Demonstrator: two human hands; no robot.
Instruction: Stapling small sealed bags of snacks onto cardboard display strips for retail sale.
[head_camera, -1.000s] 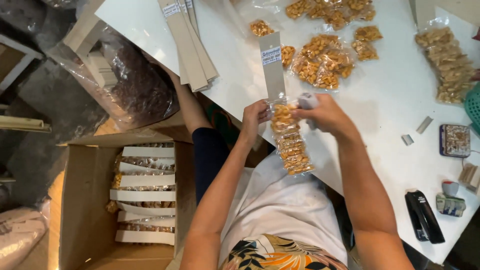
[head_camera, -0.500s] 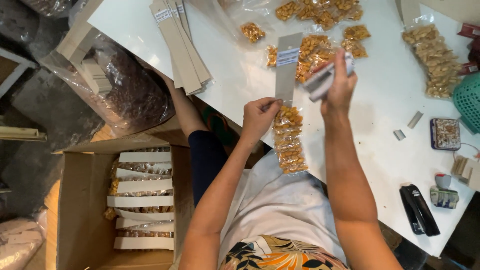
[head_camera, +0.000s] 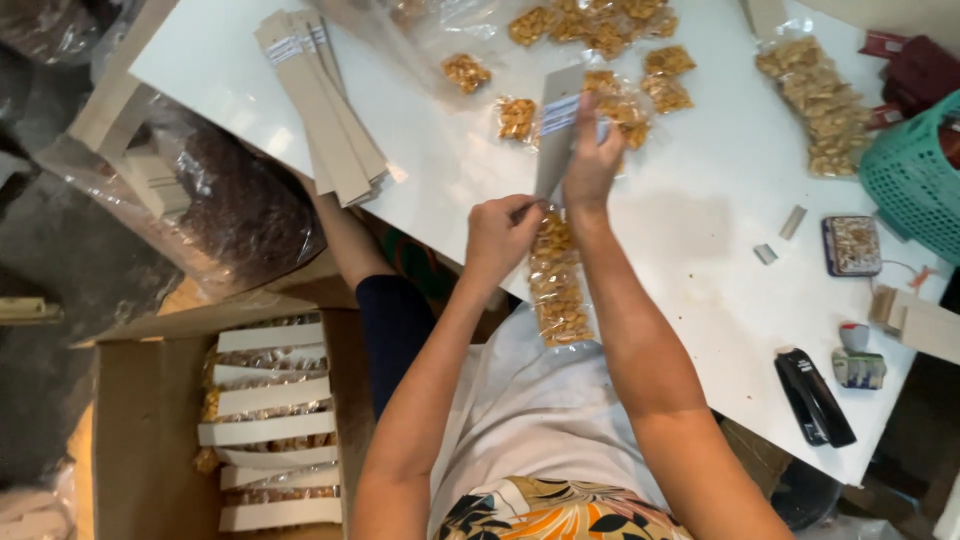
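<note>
Green basket cut off at right edge

Long clear glossy plastic bag of golden snacks with matt grey card header, smooth glossy white tabletop, beside the bag a matt brown corrugated cardboard box, right of it a glossy black plastic stapler, teal plastic mesh basket

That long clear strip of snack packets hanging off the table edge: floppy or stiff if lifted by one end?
Likely floppy: the strip of snack packets is thin clear film and droops from the left hand. Probably light, holding only small golden pieces. The glossy film may slip, though the cardboard strip looks stiffer.
</note>
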